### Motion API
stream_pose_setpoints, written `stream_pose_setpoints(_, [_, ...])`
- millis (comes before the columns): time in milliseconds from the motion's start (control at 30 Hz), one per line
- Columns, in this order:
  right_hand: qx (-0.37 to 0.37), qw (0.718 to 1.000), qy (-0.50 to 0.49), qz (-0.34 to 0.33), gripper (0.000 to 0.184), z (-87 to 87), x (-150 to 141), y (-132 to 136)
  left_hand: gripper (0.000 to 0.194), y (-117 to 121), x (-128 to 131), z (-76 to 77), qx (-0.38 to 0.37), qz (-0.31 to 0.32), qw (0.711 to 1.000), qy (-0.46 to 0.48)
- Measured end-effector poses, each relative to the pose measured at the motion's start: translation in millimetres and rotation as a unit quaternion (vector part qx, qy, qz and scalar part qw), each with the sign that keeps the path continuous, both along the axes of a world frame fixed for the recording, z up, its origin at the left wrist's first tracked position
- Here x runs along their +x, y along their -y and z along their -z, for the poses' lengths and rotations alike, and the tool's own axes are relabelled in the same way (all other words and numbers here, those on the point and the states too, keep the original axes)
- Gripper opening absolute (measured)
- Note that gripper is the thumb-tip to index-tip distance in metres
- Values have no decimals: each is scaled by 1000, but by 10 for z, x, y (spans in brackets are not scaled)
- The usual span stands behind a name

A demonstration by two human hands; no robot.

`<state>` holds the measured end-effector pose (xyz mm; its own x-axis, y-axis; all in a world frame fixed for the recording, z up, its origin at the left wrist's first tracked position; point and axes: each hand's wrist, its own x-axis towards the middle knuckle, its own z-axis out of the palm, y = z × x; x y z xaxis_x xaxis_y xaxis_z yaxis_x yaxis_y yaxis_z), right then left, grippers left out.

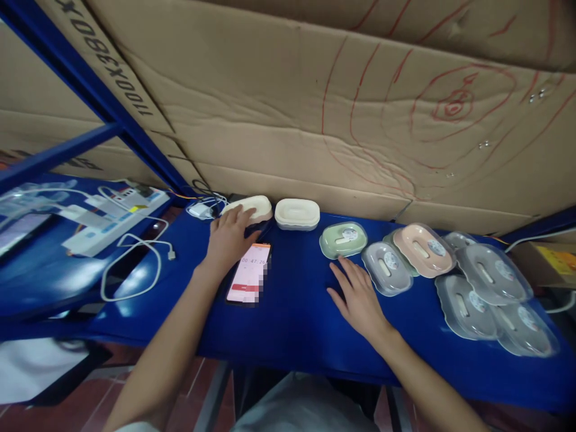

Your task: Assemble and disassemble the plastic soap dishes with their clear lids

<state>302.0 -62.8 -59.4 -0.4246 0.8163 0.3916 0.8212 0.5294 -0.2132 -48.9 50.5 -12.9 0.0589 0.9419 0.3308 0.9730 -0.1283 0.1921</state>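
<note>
My left hand (230, 237) rests with its fingers stretched over the near side of a cream oval box (258, 207) at the back of the blue table. Whether it grips the box is not plain; the fingers look spread, not wrapped. Right beside it stands a second cream oval box (297, 213). My right hand (357, 294) hovers over or lies on the table, fingers apart and nothing in them. Its fingertips come close to a green oval box (344, 240) under a clear cover with a round label. To its right lies a grey box (387, 269) of the same kind.
A phone (249, 273) showing a running timer lies below my left hand. Further right are a pink box (424, 251) and several grey boxes (492, 273), partly stacked. At left are a power strip (114, 222) and a white cable (157, 264). A cardboard wall (270, 108) closes the back.
</note>
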Motion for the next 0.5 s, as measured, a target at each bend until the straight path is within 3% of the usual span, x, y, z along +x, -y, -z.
stream_pose_setpoints(133, [-10,1000,-17,-1,52,42,4,3,33,-78,-36,-70,14,13,1000,20])
stream_pose_setpoints(233, [-12,1000,-28,-6,52,33,-2,8,32,80,42,-140,35,21,999,26])
stream_pose_setpoints(300, [-11,999,-42,-25,57,-3,-12,30,29,299,164,-152,54,44,997,34])
stream_pose_setpoints(400, [14,996,-66,-66,66,-75,-31,82,21,758,449,-80,86,137,985,59])
stream_pose_setpoints(500, [31,991,-61,-111,63,-122,-43,115,25,1221,758,69,41,240,964,103])
